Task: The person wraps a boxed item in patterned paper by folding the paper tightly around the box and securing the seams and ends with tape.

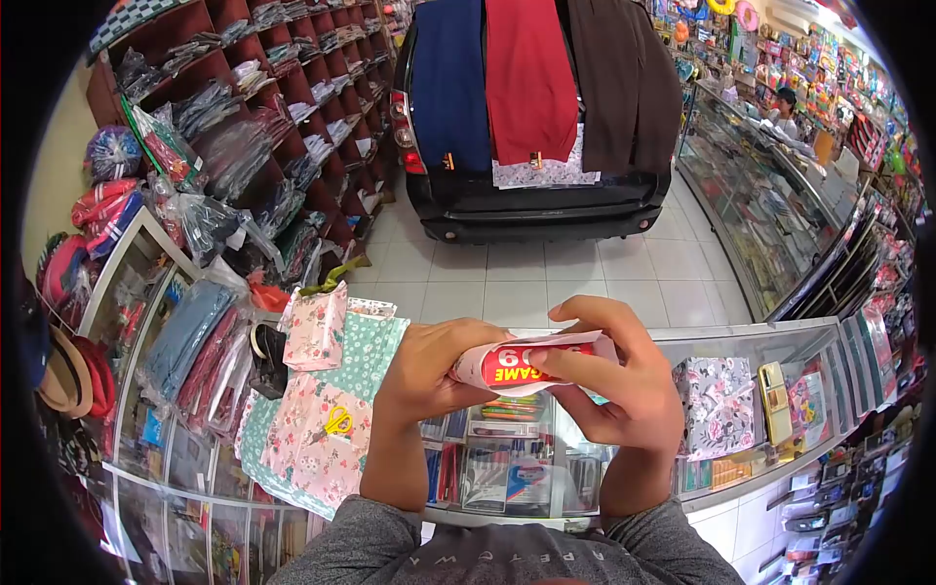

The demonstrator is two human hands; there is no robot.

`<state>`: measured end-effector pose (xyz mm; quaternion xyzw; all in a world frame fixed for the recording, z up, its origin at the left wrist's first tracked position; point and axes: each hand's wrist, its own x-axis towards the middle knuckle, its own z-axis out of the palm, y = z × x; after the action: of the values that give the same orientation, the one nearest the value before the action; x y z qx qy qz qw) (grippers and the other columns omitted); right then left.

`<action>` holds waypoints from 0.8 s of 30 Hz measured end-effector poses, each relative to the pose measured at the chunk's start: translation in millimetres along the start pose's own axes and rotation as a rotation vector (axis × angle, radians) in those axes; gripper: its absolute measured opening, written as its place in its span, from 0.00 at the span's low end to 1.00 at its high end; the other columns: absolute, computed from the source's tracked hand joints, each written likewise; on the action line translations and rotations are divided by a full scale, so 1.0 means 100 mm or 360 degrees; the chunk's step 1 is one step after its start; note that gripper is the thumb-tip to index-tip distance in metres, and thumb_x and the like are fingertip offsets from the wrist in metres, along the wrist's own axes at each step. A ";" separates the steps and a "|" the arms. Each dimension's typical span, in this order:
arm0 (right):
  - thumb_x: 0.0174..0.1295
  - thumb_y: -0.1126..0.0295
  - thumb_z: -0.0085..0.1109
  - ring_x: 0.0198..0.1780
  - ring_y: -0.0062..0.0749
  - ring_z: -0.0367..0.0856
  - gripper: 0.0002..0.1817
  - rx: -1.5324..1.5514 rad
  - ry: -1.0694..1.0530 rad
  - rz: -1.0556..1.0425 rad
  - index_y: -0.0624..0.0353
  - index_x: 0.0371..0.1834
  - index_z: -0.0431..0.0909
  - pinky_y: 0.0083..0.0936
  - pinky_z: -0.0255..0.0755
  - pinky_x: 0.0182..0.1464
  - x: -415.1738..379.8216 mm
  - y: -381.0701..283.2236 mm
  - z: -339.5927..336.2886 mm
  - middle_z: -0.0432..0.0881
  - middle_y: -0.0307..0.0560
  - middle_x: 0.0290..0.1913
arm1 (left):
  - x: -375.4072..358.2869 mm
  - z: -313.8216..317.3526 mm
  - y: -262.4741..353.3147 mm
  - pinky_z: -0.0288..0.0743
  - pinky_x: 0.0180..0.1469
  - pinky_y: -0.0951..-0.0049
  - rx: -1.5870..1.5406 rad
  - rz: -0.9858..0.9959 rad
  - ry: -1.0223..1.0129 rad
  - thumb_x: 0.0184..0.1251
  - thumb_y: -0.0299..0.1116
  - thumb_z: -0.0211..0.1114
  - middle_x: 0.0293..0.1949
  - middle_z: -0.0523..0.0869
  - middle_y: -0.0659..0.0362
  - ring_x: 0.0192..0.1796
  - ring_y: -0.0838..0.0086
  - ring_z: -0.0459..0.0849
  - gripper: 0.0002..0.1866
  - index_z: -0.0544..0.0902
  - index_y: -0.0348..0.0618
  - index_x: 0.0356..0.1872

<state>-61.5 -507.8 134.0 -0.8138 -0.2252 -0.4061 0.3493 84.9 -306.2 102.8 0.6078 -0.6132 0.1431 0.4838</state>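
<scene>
Held up above the glass tabletop (741,341): a red-and-white packet (531,363) marked "GAME", clasped at its left end by the left hand (429,366), pinched along its right end by the right hand (609,375). Lying to the left on floral wrapping paper (312,439): yellow scissors (337,421); resting to the right: a floral-wrapped parcel (717,405).

Glass counter (770,336) under floral fabric (322,429), scissors (337,421)
</scene>
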 end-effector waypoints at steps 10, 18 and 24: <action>0.48 0.85 0.73 0.51 0.54 0.88 0.25 0.0006 -0.0055 0.0005 0.59 0.53 0.90 0.38 0.85 0.50 0.02 0.00 0.00 0.81 0.61 0.57 | -0.01 -0.01 0.00 0.87 0.42 0.66 0.0073 -0.0004 0.0011 0.53 0.41 0.87 0.43 0.93 0.49 0.42 0.56 0.95 0.30 0.86 0.38 0.54; 0.53 0.79 0.83 0.54 0.50 0.89 0.66 0.0440 0.0126 -0.0217 0.57 0.86 0.39 0.41 0.85 0.55 -0.04 0.30 0.15 0.80 0.72 0.60 | -0.08 0.09 -0.07 0.87 0.43 0.68 -0.0161 0.0069 0.0308 0.50 0.35 0.90 0.41 0.94 0.51 0.41 0.61 0.95 0.28 0.86 0.37 0.51; 0.52 0.81 0.85 0.56 0.45 0.91 0.54 0.0261 0.0322 -0.0205 0.61 0.75 0.51 0.38 0.85 0.60 -0.12 0.34 0.30 0.88 0.65 0.52 | -0.27 0.32 0.01 0.85 0.64 0.61 -0.0537 -0.0398 0.0550 0.60 0.33 0.87 0.58 0.90 0.46 0.56 0.62 0.92 0.36 0.79 0.27 0.65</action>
<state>-30.8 -508.7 98.7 -0.7212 -0.2731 -0.4880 0.4088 64.5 -314.4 67.1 0.5562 -0.4570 0.0796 0.6895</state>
